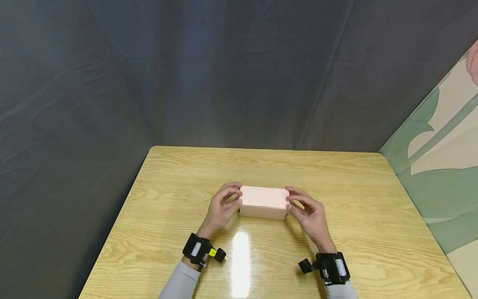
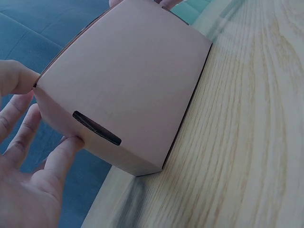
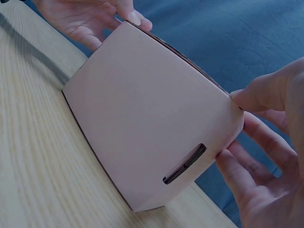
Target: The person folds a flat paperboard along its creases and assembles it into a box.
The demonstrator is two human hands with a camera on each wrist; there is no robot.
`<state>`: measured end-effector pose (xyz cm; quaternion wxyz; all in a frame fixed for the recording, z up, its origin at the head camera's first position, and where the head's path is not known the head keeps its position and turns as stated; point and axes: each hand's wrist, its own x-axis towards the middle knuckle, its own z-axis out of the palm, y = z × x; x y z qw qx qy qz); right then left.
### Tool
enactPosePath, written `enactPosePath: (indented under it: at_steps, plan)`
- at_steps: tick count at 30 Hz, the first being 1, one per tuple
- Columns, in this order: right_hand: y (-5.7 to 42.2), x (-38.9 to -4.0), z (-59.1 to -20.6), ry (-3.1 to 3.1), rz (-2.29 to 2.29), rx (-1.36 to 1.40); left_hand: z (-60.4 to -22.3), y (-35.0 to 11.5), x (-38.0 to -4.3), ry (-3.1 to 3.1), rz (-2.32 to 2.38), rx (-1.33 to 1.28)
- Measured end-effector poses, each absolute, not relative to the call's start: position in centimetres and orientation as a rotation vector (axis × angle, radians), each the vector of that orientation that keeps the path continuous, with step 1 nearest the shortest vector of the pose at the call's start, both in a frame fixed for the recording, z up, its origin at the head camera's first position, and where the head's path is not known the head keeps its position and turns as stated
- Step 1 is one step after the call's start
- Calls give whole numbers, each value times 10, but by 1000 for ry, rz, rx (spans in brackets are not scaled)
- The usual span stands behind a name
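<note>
A small pale pink cardboard box sits on the wooden table with its lid down. My left hand holds its left end, thumb at the front top corner and fingertips along the end wall. At the opposite end, my right hand grips in the same way, its thumb at the near top corner. Dark-edged slots show near the box's ends; the left wrist view has one slot close to the left fingers, and the right wrist view another slot near the right fingers. The inside of the box is hidden.
The light wood table reaches back to a dark grey-blue curtain, which also hangs along the left side. A cloth with green leaf shapes borders the right edge. Each wrist wears a black camera band.
</note>
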<state>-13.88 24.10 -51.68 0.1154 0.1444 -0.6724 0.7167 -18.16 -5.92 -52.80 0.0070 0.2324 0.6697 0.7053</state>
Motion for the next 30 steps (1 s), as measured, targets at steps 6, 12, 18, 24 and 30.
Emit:
enactPosePath:
  at_steps: [6,12,18,24,30]
  plan:
    - [241,-141,-516,-1975,2119,386,-526,-58,-184,2093,2213,729]
    - [240,-140,-515,-1983,2157,346,-525,-57,-183,2099,2187,704]
    - [239,-139,-512,-2193,2069,249,-525,-58,-180,2085,2133,470]
    - [236,-139,-506,-2518,2004,-61,-519,-55,-176,2227,1902,269]
    - [232,-142,-499,-2612,2177,-189,-510,-51,-175,2295,1655,146]
